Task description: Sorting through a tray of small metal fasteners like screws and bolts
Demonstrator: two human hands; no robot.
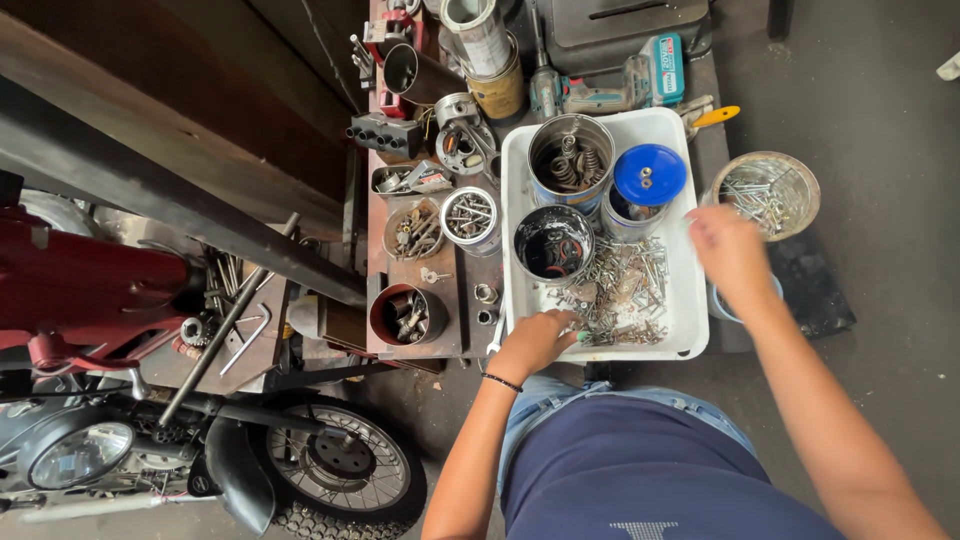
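**Hands at the fastener tray**

White tray (690, 300) sits on the worktop (440, 300), long axis running away from the person. Loose bolts (620, 290) point randomly. Left hand (538, 340) fingers curl into the bolts; hold unclear. Right hand (730, 250) is blurred; grip unreadable.

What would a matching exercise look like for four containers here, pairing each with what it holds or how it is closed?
Things:
1. white tray
2. tall tin at the tray's back
3. round bowl right of the tray
4. can beside the tall tin

States:
A. closed by a blue lid
B. coiled springs inside
C. loose pile of screws and bolts
D. long screws or nails inside, outside the tray

Pairs: 1-C, 2-B, 3-D, 4-A
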